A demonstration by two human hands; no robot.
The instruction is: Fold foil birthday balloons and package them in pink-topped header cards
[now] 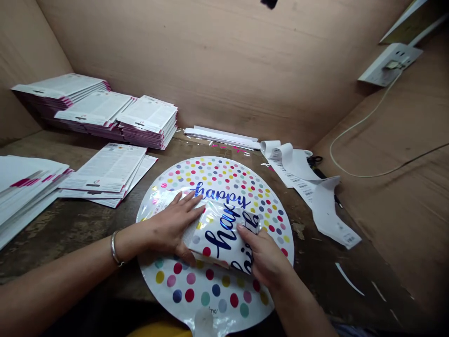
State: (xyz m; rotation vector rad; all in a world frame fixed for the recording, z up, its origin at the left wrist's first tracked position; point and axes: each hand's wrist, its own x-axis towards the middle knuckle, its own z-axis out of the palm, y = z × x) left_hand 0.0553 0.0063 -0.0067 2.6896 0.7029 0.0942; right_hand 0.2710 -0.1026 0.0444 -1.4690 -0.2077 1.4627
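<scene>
A round white foil balloon [213,285] with coloured polka dots and blue "happy" lettering lies flat on the wooden table in front of me. On top of it sits a second balloon folded into a small packet [224,231], same dots and lettering. My left hand [173,224] lies flat on the packet's left side, a metal bangle on its wrist. My right hand [264,257] presses the packet's right lower edge with fingers curled on it.
Stacks of printed white cards with pink edges [147,121] stand at the back left, more cards [108,173] lie loose and at the far left [24,187]. A strip of barcode labels [308,187], scissors [315,161], and a wall socket [389,63] with cable are at right.
</scene>
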